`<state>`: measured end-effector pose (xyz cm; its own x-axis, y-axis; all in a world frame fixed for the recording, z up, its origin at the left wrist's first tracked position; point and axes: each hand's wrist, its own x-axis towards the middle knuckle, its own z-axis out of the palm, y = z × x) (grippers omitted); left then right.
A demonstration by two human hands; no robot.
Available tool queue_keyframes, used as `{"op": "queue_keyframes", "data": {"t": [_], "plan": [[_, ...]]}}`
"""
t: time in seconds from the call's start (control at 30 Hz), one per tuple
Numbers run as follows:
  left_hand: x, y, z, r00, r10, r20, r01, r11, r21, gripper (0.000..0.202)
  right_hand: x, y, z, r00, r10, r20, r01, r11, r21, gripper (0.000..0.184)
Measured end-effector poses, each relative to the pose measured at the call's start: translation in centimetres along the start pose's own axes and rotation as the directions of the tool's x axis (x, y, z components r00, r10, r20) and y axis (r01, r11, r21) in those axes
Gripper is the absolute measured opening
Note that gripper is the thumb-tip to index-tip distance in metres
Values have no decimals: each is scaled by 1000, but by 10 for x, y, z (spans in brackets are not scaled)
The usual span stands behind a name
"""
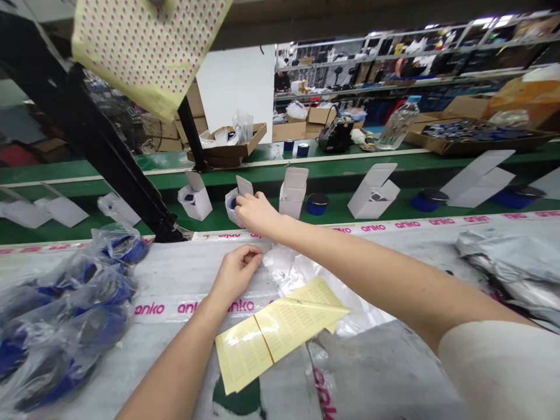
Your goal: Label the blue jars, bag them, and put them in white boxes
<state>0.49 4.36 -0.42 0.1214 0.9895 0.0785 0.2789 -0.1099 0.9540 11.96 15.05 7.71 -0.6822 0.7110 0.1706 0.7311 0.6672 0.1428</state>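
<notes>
The right hand has its fingers pressed together on an open white carton at its nine o'clock, a blue item inside. The left hand, fingertips curled together, sits beside crinkled clear plastic, with yellow label sheets at its five o'clock.

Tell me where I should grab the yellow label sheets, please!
Try the right corner of the yellow label sheets, coming from the right. That corner seems to lift off the clear plastic film, so your fingers could probably slide under it easily.
</notes>
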Motion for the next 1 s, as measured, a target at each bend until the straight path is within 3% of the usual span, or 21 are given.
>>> {"op": "queue_keyframes", "data": {"t": [0.07,0.13,0.43,0.57,0.67,0.77,0.87,0.93,1.0], "plan": [[0,0,-1,1000,1,4,-1,1000,1,21,-4,2,11,999,28,-46,-29,999,-14,44],[0,-1,-1,1000,5,6,-5,1000,6,21,-4,6,18,996,43,-81,-46,999,-25,43],[0,3,-2,1000,-20,-1,20,999,37,22,16,38,25,981,-144,-129,138,989,-57,37],[3,4,-2,999,-44,-2,44,998,40,23,19,52,36,978,-166,-128,164,986,-29,42],[4,5,-1,999,-42,0,42,998,46,25,18,47,40,981,-144,-133,145,989,0,43],[4,8,-2,1000,-21,11,20,997,70,28,22,38,28,985,-125,-117,130,991,37,39],[2,10,-4,1000,3,29,-6,995,97,29,21,34,3,982,-151,-111,160,984,76,50],[1,9,-5,999,12,33,-15,995,103,28,6,35,-14,979,-122,-163,146,978,148,59],[0,8,-5,999,16,31,-19,995,98,28,-24,39,-26,980,7,-201,59,945,323,54]]}}
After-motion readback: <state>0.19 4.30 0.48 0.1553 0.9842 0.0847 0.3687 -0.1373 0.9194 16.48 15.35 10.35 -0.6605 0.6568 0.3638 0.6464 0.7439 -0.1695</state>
